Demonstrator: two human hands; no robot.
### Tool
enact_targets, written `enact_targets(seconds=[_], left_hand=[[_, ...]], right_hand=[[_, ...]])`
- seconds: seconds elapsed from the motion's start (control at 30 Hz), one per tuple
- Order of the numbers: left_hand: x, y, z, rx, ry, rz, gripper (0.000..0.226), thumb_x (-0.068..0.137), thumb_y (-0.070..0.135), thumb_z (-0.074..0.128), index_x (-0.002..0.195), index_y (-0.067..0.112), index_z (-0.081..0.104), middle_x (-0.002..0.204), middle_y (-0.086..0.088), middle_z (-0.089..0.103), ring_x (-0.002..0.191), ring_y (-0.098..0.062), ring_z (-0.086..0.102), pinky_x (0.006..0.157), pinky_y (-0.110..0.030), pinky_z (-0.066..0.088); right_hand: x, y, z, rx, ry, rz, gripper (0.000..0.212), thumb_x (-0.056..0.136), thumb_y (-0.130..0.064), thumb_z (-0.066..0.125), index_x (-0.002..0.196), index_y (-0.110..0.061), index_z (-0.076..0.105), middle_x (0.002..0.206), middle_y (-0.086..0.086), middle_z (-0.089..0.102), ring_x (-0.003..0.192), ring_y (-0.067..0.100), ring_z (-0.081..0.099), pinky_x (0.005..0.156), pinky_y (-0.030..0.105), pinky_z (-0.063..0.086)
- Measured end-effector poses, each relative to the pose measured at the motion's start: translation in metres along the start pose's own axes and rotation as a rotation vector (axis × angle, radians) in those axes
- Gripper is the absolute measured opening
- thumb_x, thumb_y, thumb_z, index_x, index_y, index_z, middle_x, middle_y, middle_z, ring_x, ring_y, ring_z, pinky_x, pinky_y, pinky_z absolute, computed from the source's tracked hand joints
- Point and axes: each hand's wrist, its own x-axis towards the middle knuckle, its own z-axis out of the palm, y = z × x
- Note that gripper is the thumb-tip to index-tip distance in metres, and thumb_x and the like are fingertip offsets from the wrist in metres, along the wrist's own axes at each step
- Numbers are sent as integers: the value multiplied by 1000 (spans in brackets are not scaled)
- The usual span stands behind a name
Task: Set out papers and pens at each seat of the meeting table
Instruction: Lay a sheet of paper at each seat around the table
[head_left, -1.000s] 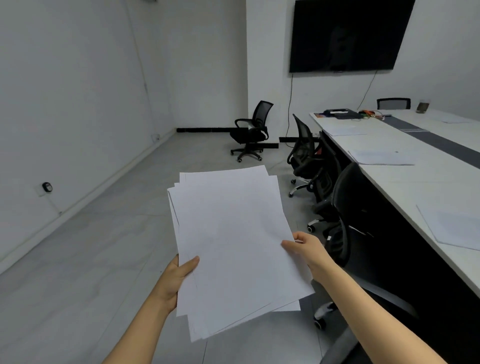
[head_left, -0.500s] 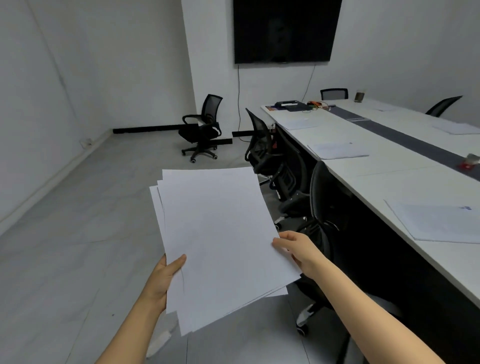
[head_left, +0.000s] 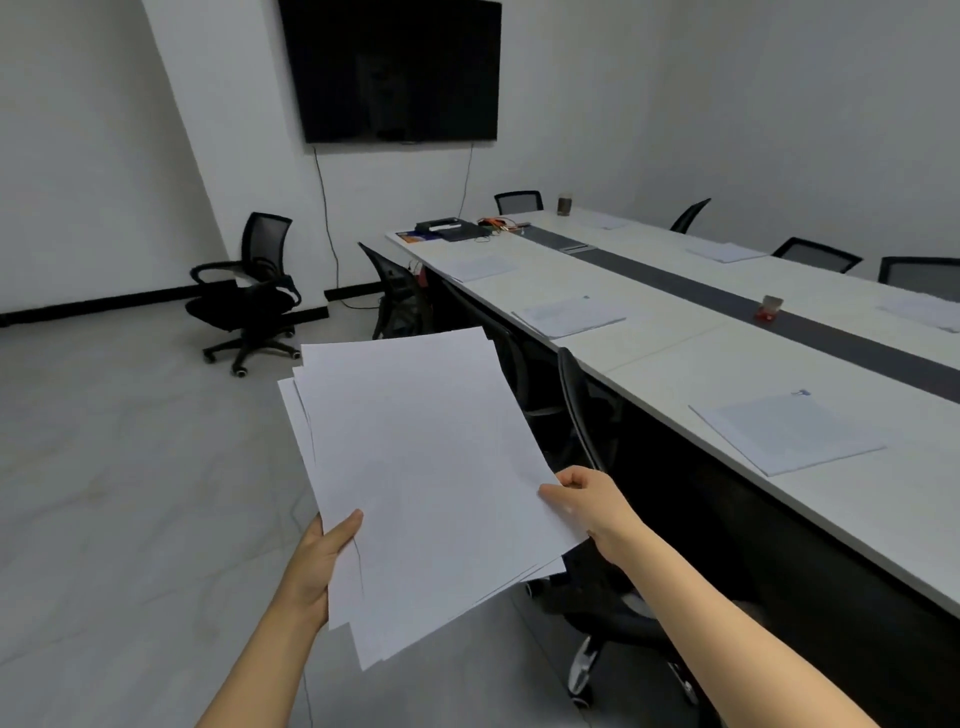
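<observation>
Left hand (head_left: 318, 564), right hand (head_left: 595, 503) hold paper stack (head_left: 426, 467) | chair (head_left: 584, 410) fronts table (head_left: 670, 364)

I get one view, head-worn and wide-angle, from standing height beside the long white desk (head_left: 701, 384). It faces forward and down, along the desk's near edge toward the wall TV (head_left: 395, 67) at the far end. Nearest the lens: left hand (head_left: 317, 561), right hand (head_left: 592, 499) and the paper stack (head_left: 415, 467) they hold, lower centre. Desk runs off right; floor (head_left: 104, 493) fills the left.
</observation>
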Motion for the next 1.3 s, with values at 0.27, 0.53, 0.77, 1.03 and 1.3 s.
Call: enact_targets(seconds=[0.27, 0.53, 0.77, 1.03, 1.3], left_hand=[[71, -15, 55, 14, -124, -72, 26, 96, 7, 46, 120, 18, 50, 101, 3, 63, 89, -14, 60, 89, -35, 44], [168, -23, 131, 76, -174, -120, 19, 96, 8, 46, 101, 19, 60, 89, 6, 68, 72, -10, 70, 58, -24, 56], [263, -32, 224, 124, -222, -141, 26, 96, 10, 47, 121, 15, 53, 103, -2, 65, 90, -22, 62, 65, -32, 57], [321, -62, 283, 110, -184, -155, 32, 97, 7, 45, 128, 14, 49, 113, -6, 60, 90, -19, 59, 83, -38, 46], [365, -61, 295, 134, -159, -166, 34, 97, 7, 45, 131, 11, 47, 103, 1, 62, 86, -16, 59, 53, -22, 56]], right_hand=[[42, 4, -42, 6, 196, 35, 34, 88, -16, 59, 59, -14, 42, 62, 2, 49, 53, 12, 45, 47, 18, 31], [141, 8, -99, 157, 258, 16, 13, 90, -16, 57, 84, -5, 61, 83, 13, 59, 76, 23, 54, 69, 33, 39], [234, 1, -170, 241, 375, 31, 23, 91, -15, 51, 82, 6, 58, 80, 10, 54, 74, 20, 48, 67, 30, 35], [297, 39, -256, 449, 725, 177, 29, 89, -9, 44, 63, -13, 32, 68, 6, 33, 66, 19, 33, 66, 31, 31], [339, 85, -303, 693, 908, 317, 29, 91, 3, 38, 65, -10, 42, 78, 7, 50, 61, 18, 46, 47, 24, 50]])
